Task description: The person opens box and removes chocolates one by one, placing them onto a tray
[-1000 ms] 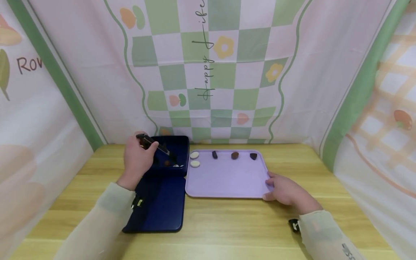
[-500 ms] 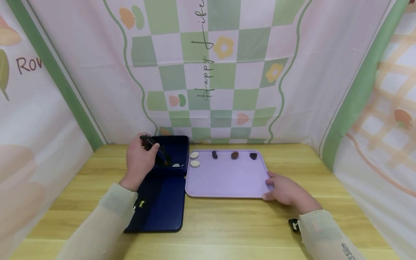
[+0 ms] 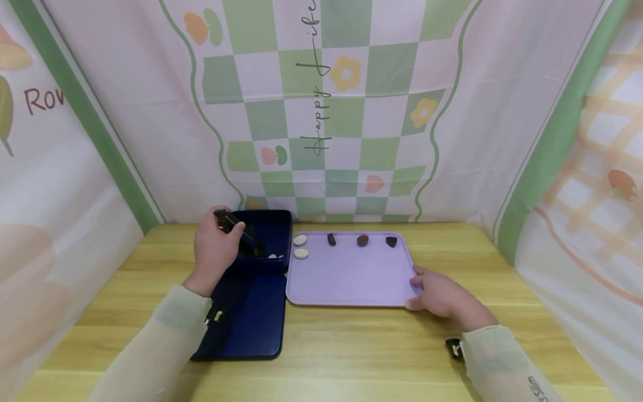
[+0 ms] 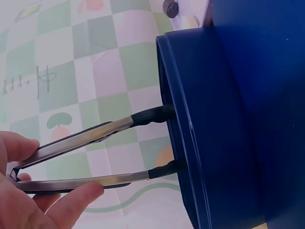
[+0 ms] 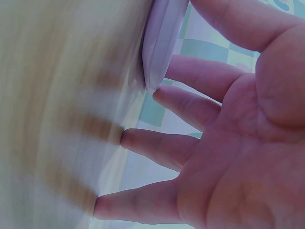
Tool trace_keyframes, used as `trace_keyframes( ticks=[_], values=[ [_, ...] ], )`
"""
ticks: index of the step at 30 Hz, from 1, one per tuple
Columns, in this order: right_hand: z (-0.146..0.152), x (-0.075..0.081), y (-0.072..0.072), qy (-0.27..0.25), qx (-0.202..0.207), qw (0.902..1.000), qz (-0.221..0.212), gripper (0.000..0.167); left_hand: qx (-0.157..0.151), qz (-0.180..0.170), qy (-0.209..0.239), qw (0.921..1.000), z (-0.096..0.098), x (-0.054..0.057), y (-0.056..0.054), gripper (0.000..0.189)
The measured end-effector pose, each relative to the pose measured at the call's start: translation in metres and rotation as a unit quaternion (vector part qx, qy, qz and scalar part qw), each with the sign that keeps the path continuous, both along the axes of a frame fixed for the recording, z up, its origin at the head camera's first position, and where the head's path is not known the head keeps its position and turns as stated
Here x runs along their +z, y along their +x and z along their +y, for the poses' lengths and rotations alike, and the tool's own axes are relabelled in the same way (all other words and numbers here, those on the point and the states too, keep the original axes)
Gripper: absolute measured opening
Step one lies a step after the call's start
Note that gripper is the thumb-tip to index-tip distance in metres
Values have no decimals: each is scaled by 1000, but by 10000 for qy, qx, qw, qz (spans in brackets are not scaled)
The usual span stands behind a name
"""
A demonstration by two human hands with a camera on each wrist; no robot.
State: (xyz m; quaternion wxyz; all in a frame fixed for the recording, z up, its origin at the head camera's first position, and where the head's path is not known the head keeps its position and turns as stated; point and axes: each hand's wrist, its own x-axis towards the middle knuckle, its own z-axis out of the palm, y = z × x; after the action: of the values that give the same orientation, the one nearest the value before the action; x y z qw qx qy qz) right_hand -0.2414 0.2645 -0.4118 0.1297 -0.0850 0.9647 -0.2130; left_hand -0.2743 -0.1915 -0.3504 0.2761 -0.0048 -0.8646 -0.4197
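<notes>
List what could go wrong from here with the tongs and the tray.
The tongs in the left hand reach into the blue box with their arms apart, so whatever they pick up might slip out. The right hand touches the purple tray; a nudge there could shift the small pieces on it.

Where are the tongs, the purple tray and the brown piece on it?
Tongs [image 4: 78, 141], left wrist view: one metal arm.
Purple tray [image 3: 351, 276], head view: its bare floor.
Brown piece [image 3: 363, 240], head view: its middle.
</notes>
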Motion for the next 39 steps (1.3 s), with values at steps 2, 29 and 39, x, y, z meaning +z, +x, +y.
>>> trace_keyframes(
  ticks=[2, 29, 39],
  values=[
    [0, 0, 0, -2, 1, 10000, 3, 65, 15, -9, 138, 9999, -2, 0, 0, 38],
    [-4, 4, 4, -29, -93, 9999, -55, 63, 205, -369, 3411, 9391, -27, 0, -3, 30],
    [-3, 2, 2, 17, -58, 10000, -27, 64, 97, -316, 3866, 9217, -18, 6, -2, 35]
  ],
)
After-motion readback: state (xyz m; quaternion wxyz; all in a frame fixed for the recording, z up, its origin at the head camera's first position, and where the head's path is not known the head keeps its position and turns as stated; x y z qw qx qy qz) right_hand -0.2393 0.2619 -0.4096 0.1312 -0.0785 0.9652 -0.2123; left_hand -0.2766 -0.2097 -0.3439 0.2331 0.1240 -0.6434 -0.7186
